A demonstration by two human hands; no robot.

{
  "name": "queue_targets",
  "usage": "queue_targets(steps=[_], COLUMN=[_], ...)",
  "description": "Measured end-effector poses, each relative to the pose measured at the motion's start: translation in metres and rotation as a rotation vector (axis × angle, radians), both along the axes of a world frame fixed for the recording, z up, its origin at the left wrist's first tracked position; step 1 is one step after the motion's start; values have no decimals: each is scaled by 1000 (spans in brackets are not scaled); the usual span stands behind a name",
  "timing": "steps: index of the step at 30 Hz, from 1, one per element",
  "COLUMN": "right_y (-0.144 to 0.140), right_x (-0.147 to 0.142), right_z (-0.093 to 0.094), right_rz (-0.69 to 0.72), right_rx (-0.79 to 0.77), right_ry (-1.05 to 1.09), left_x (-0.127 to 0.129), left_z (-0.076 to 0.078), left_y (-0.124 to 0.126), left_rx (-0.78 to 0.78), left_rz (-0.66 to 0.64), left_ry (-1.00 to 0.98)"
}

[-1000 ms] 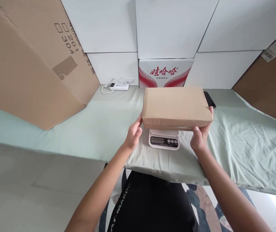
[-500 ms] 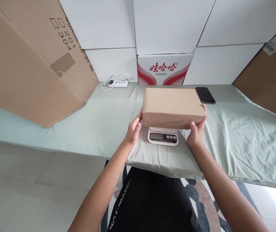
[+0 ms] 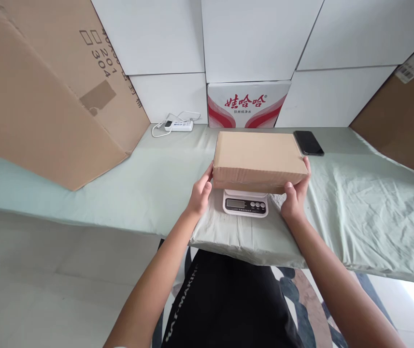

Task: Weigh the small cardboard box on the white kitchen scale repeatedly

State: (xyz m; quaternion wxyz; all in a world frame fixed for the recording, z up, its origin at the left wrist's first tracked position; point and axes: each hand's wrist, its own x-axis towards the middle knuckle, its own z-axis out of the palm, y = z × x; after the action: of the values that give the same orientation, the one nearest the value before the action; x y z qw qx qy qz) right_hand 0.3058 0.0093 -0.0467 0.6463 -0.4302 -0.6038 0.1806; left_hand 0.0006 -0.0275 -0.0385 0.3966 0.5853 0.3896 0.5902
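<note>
A flat brown cardboard box [image 3: 259,157] lies on top of a small white digital scale [image 3: 245,203], whose display and buttons show below the box's front edge. My left hand [image 3: 201,192] grips the box's left end. My right hand [image 3: 294,195] grips its right front corner. The scale stands on a table covered with a pale green cloth [image 3: 149,183].
A black phone [image 3: 308,142] lies just behind the box's right end. A white power strip [image 3: 178,125] sits at the back. A red-and-white carton [image 3: 246,104] stands against white boxes. Large brown cardboard boxes lean at the left [image 3: 47,92] and right [image 3: 402,116].
The box has come down from slightly above the scale onto it, uncovering the phone behind. Both hands stay on its ends. In the last half second almost nothing moved.
</note>
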Motion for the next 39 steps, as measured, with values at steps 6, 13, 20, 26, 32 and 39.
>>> queue_targets(steps=[6, 13, 20, 26, 32, 39], right_y=[0, -1, 2, 4, 0, -1], right_x=[0, 3, 5, 10, 10, 9], right_z=[4, 2, -2, -9, -7, -13], right_rz=[-62, -48, -26, 10, 45, 89], right_rx=[42, 19, 10, 30, 35, 6], right_ry=[54, -18, -4, 12, 12, 13], left_x=[0, 4, 3, 2, 4, 8], left_z=[1, 0, -5, -10, -4, -3], left_y=[-1, -4, -2, -1, -4, -7], left_rx=[-27, -50, -34, 7, 6, -13], left_rz=[85, 40, 56, 45, 20, -5], left_ry=[-56, -65, -64, -16, 10, 11])
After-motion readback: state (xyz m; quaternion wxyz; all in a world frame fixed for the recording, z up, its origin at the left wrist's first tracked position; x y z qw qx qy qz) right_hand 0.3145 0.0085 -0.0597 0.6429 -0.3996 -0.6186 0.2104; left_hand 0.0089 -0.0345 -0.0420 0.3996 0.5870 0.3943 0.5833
